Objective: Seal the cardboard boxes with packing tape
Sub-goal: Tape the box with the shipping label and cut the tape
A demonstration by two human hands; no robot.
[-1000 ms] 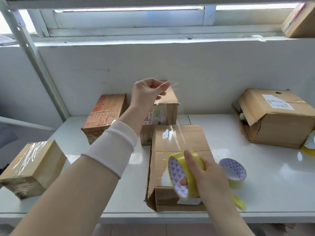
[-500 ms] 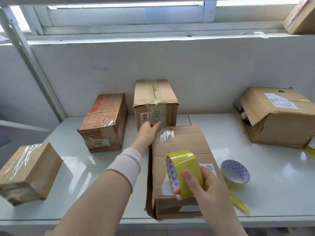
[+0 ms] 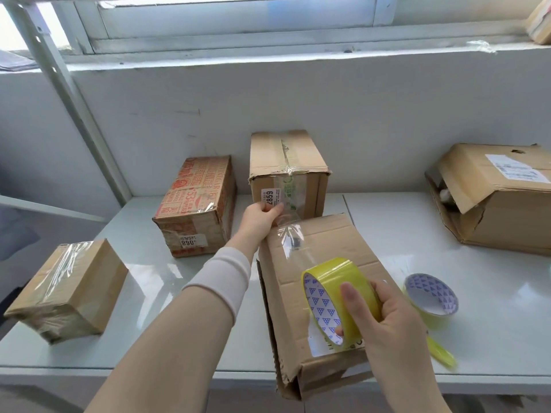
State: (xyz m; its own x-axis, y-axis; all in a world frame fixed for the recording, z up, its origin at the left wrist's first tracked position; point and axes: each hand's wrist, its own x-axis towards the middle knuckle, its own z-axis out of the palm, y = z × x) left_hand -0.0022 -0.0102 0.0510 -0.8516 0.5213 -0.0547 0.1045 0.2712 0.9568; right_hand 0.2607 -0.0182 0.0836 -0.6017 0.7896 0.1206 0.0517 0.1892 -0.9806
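The wrapped box at left (image 3: 68, 287) looks sealed; the box at right (image 3: 501, 204) gapes open. The box before you (image 3: 283, 308) is not yet taped. Your right hand (image 3: 396, 323) grips the yellow roll (image 3: 334, 278) over it, and your left hand (image 3: 258, 219) pinches the tape's free end (image 3: 290, 231) at its far edge.

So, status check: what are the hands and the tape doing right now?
Left hand pinches the tape end at the far edge of the box. Right hand grips the tape roll above it. Nothing in the way; spare roll lies alongside.

A parcel packing room: labelled cardboard boxes (image 3: 288, 171) and tape rolls (image 3: 430, 296) on a white counter (image 3: 447, 234) below a window (image 3: 238, 16).
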